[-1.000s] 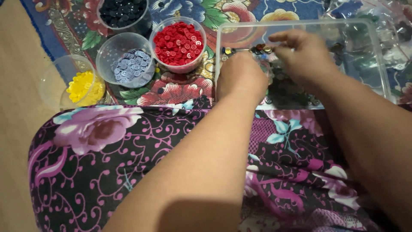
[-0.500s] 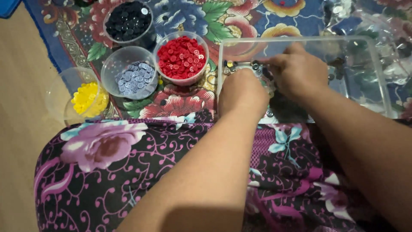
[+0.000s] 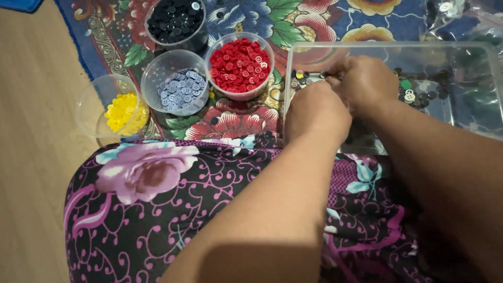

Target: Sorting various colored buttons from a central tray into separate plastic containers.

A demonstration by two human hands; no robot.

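Note:
Both my hands reach into a clear plastic tray (image 3: 367, 48) that holds mixed loose buttons (image 3: 414, 91). My left hand (image 3: 317, 111) is curled over the tray's near left part, knuckles up and fingertips hidden under it. Just beyond it, my right hand (image 3: 367, 81) has its fingers bunched towards the left hand near a few small buttons (image 3: 299, 78). The hands meet at their fingertips. I cannot see whether either one holds a button.
Left of the tray stand round clear bowls: red buttons (image 3: 239, 64), pale blue buttons (image 3: 179, 89), black buttons (image 3: 175, 20) and yellow buttons (image 3: 121, 111). All rest on a flowered blue cloth (image 3: 309, 18) over a wooden floor (image 3: 31, 157). My lap in flowered fabric (image 3: 157, 209) fills the foreground.
My two hands have drawn closer together over the tray's left end, the right hand pulling in towards the left. The bowls have not moved.

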